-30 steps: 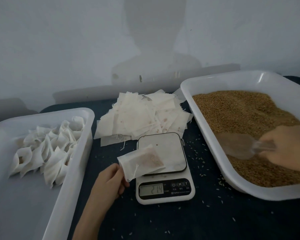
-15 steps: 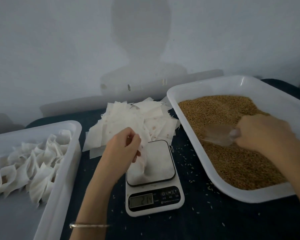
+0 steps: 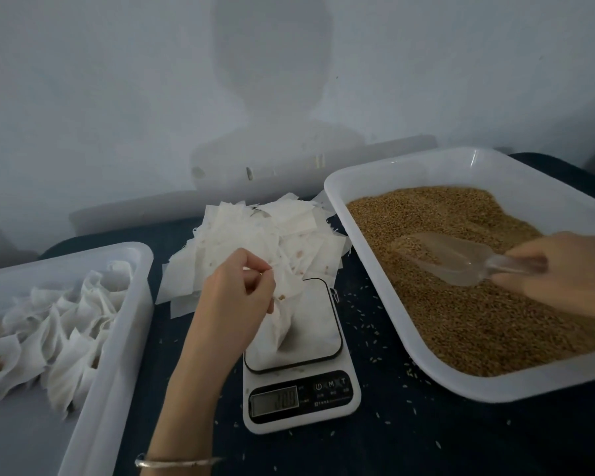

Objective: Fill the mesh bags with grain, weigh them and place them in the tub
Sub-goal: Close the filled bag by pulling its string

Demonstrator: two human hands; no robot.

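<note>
Filled mesh bags (image 3: 55,334) lie in the tub (image 3: 117,338) at left. The left hand (image 3: 234,304) has a pinching grip on one mesh bag (image 3: 282,317) standing on the scale (image 3: 299,365). The right hand's (image 3: 564,273) closed grip holds a clear scoop (image 3: 450,259) in the grain tray (image 3: 426,369).

Small packing workbench: scale (image 3: 301,369), grain tray (image 3: 385,290), bag tub (image 3: 117,338)

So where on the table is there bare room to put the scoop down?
Dark cloth in front of the white digital scale and the white grain tray is bare apart from stray grains. Behind the scale, the flat mesh bag pile crowds it.
</note>
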